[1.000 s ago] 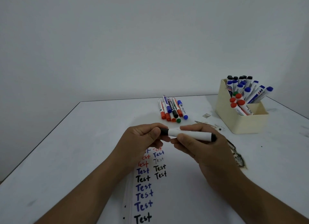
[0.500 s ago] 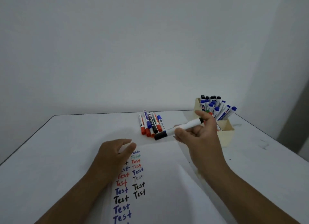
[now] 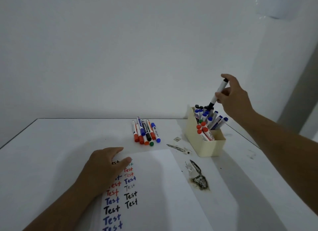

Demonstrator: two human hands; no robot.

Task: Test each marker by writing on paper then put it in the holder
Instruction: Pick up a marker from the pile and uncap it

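So the right hand (image 3: 235, 97) has swung the black marker (image 3: 218, 93) from over the paper (image 3: 160, 187) up to the holder (image 3: 206, 144) at 2 o'clock, cap end down, just touching the markers inside. Fingers pinch the barrel; looks like next is lowering and letting go. Left hand (image 3: 105, 168) rests relaxed on the paper, gripping nothing. Untested markers (image 3: 146, 131) wait at 12 on the bench (image 3: 51, 153).

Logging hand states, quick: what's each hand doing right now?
Left hand: open, resting on the paper.
Right hand: holding a black marker, cap down over the holder.
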